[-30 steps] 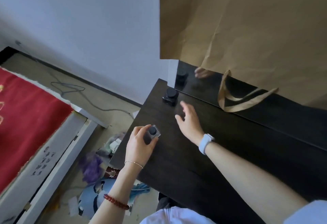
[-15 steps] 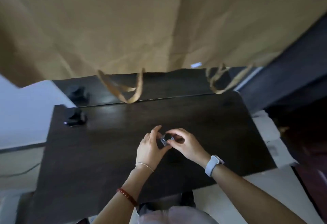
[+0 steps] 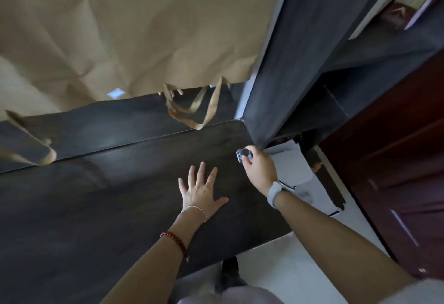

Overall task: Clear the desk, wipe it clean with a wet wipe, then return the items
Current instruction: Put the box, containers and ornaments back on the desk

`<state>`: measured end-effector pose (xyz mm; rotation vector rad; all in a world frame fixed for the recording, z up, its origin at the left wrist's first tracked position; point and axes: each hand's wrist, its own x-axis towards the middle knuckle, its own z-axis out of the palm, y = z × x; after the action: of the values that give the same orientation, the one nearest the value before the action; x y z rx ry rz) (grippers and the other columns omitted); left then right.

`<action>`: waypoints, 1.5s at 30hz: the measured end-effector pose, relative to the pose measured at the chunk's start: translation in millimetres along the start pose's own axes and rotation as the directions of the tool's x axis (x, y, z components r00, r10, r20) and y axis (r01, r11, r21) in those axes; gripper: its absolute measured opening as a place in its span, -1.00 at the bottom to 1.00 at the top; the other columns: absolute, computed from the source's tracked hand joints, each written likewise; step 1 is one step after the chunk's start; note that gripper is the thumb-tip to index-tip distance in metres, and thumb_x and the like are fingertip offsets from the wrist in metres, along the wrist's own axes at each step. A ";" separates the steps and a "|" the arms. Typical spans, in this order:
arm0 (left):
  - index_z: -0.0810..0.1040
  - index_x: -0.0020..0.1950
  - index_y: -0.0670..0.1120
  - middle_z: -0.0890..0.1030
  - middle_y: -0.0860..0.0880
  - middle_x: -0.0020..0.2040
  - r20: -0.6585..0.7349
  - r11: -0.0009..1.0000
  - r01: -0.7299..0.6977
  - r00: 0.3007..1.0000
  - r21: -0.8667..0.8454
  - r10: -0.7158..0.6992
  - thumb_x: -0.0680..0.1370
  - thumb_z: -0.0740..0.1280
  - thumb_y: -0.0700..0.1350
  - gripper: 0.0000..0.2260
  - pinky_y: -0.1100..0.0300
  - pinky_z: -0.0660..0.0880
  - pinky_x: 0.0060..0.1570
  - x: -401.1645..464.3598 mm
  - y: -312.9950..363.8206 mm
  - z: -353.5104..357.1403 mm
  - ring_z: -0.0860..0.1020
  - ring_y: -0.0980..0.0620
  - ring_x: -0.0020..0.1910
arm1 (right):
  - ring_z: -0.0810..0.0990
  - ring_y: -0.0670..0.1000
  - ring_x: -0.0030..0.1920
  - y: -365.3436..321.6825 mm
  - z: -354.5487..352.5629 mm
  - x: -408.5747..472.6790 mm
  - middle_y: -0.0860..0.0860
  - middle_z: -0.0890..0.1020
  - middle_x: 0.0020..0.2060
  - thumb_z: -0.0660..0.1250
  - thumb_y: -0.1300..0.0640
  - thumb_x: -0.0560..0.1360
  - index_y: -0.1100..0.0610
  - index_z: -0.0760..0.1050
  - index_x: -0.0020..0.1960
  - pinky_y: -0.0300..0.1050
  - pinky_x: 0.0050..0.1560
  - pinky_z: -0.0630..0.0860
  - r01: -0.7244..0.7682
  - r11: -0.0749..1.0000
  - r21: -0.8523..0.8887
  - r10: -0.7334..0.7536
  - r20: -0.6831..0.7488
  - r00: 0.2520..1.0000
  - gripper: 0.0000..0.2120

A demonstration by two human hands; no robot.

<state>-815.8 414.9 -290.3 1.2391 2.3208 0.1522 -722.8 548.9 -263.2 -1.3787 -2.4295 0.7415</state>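
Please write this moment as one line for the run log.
left hand: open, flat on desk | right hand: holds small dark object at desk's right edge | phase: cannot tell

A big sheet of brown paper (image 3: 134,22) hangs at the back, with loops of paper strap (image 3: 192,111) dangling low. A tall dark gray shelf (image 3: 295,47) stands on the right. Beside it is a dark red wooden door (image 3: 396,164). The floor (image 3: 288,267) is pale.
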 end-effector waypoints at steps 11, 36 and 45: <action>-0.19 0.47 0.18 -0.26 0.00 0.52 0.065 0.987 0.141 0.987 0.076 -0.146 0.36 0.29 0.34 -0.13 -0.24 -0.20 0.39 8.2 8.1 20.3 -0.31 -0.12 0.47 | 0.52 0.29 0.09 2.8 15.4 55.7 0.28 0.57 0.06 0.12 0.21 0.57 0.28 0.37 0.17 0.06 -0.05 0.43 -0.060 0.986 -0.153 0.086 0.170 0.982 -0.78; 0.40 0.30 -0.13 0.39 -0.18 0.33 -0.127 0.956 -0.134 0.987 -0.261 0.103 0.48 0.21 -0.08 -0.60 -0.08 0.44 0.14 42.7 215.6 93.0 0.39 -0.23 0.25 | 0.51 0.24 0.16 269.1 -68.4 -30.4 0.26 0.48 0.20 0.28 0.25 0.49 0.29 0.34 0.30 0.14 0.13 0.50 -0.323 0.943 0.085 0.322 0.024 0.947 -0.60; -0.30 0.47 -0.04 -0.27 -0.10 0.51 0.112 0.988 0.142 0.983 0.056 -0.148 0.40 0.37 0.15 -0.03 -0.20 -0.14 0.41 160.1 227.4 134.4 -0.28 -0.15 0.47 | 0.53 0.16 0.00 324.4 -29.1 66.4 0.19 0.52 0.02 0.30 0.20 0.45 0.23 0.45 0.14 0.00 0.03 0.49 -0.288 0.927 0.241 0.259 0.146 0.955 -0.73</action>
<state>-655.1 657.6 -393.7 1.0669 2.3152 -0.0250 -508.9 751.4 -417.1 -1.6219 -2.1400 1.1882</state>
